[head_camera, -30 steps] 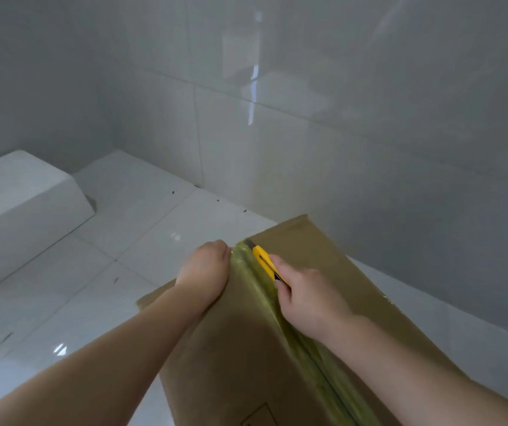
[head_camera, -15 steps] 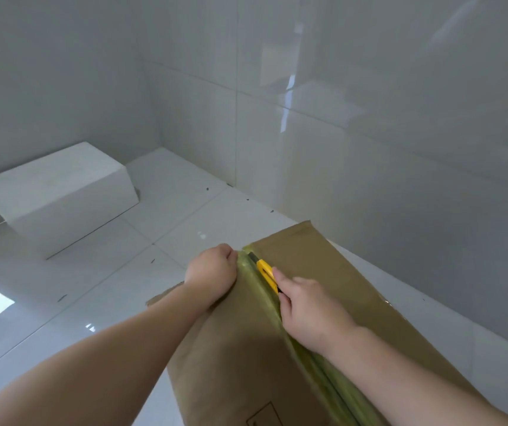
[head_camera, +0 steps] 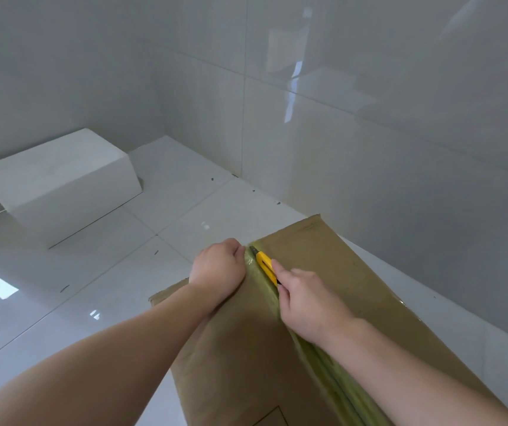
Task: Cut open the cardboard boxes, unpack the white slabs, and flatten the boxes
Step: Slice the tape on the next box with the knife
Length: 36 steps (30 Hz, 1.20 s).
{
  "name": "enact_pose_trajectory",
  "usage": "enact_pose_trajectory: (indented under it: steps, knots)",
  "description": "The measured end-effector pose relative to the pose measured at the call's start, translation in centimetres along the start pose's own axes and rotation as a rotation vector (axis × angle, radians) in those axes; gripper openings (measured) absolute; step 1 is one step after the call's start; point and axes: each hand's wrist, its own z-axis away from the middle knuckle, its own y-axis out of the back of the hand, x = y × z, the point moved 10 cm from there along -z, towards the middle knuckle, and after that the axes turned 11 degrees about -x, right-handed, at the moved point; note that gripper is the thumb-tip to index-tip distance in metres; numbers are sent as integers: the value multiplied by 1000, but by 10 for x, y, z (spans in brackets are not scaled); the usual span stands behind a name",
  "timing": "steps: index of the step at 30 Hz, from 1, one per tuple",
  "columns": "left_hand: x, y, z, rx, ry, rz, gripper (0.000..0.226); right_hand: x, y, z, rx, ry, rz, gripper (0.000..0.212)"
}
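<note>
White-tiled floor (head_camera: 71,302). Cardboard box (head_camera: 354,290), taped seam (head_camera: 280,305): right hand (head_camera: 311,302) grips yellow knife (head_camera: 265,265); left hand (head_camera: 217,269) fisted, bracing the flap. Advise shallow blade, clear of left knuckles.

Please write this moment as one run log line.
step: cutting tape | right hand: holds knife | left hand: grips box edge | box: closed
</note>
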Motion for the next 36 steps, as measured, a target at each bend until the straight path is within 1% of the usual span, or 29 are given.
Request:
enact_pose_trajectory:
  steps: [2, 7, 10, 13, 26, 32, 36]
  knots:
    - [0, 1, 0, 5, 2, 2, 28, -2, 2, -9, -8, -15, 10, 53]
    - [2, 2, 1, -3, 3, -35, 30, -6, 4, -29, -99, -77, 65, 51]
    - [3, 2, -2, -11, -3, -45, 29, 0, 4, -18, -116, -109, 38, 49]
    - [2, 1, -2, -16, -5, -29, 28, 0, 2, -5, -126, -106, 39, 55]
    - [2, 2, -4, 12, -20, -50, 29, -1, -2, 23, -205, -118, 130, 61]
    - [4, 1, -5, -7, -24, -71, 28, 2, -6, 43, -224, -118, 143, 64]
    - [1, 1, -6, -27, 7, -36, 36, 1, -4, 47, -218, -116, 171, 63]
